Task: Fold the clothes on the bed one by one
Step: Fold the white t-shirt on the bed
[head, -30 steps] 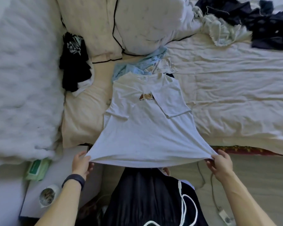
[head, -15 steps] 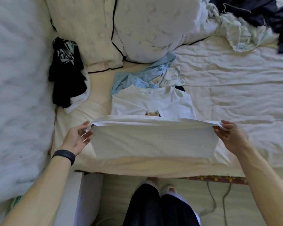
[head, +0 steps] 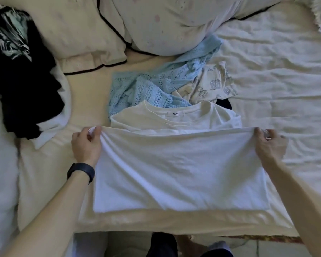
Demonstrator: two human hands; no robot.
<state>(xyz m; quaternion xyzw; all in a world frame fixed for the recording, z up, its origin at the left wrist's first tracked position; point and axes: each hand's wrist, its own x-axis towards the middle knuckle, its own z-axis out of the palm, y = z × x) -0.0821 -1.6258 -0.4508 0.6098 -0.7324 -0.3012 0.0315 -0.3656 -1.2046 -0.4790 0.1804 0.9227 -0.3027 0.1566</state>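
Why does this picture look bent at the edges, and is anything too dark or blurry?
Head view: the wide-angle lens bows the bed outward; light is soft, without glare; the black garment sinks into shadow; the white T-shirt and its neck label are sharp.

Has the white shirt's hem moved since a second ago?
Yes. The left hand and right hand carried the hem from beyond the bed edge toward the pillows, near the collar.

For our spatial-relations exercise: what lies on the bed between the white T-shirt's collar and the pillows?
The head view shows a crumpled light-blue openwork knit between the white T-shirt and the pillows, with a pale printed garment beside it.
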